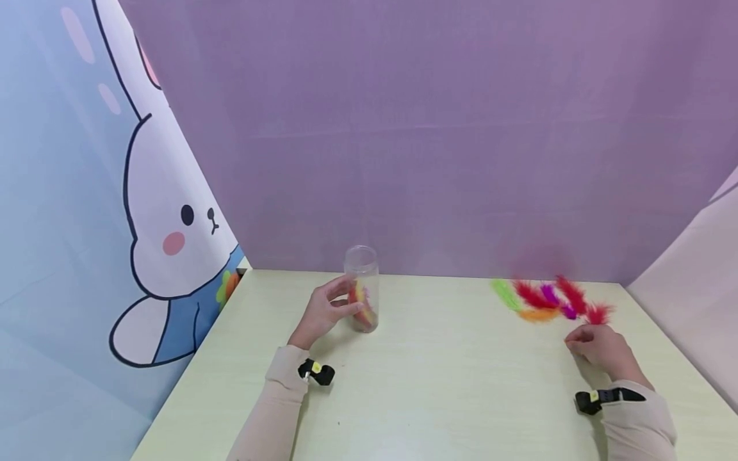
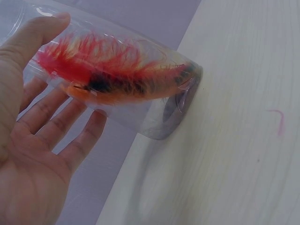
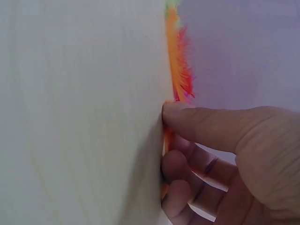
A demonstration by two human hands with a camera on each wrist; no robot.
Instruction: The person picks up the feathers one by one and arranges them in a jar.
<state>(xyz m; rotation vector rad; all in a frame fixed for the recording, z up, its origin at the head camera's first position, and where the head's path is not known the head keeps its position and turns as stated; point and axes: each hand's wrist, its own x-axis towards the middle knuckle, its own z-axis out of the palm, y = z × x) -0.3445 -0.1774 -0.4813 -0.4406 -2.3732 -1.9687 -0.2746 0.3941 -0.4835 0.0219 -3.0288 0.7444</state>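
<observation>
A clear plastic jar [image 1: 371,288] stands upright on the table with red, orange and yellow feathers [image 2: 108,70] inside. My left hand [image 1: 325,310] holds it from the left, thumb and fingers around its wall. At the table's right, my right hand [image 1: 602,349] is low against the tabletop. Its thumb and fingers pinch an orange feather [image 3: 168,138], mostly hidden by the hand. Just behind the knuckles shows a red feather [image 1: 599,312]. Further back lie a green feather [image 1: 506,294], an orange feather [image 1: 539,315], red feathers [image 1: 571,294] and purple feathers [image 1: 549,294].
The pale wooden table [image 1: 438,384] meets a purple cloth backdrop [image 1: 432,160] at its far edge. A curtain with a cartoon rabbit [image 1: 167,237] hangs at the left. One small pink wisp [image 2: 280,123] lies on the table near the jar.
</observation>
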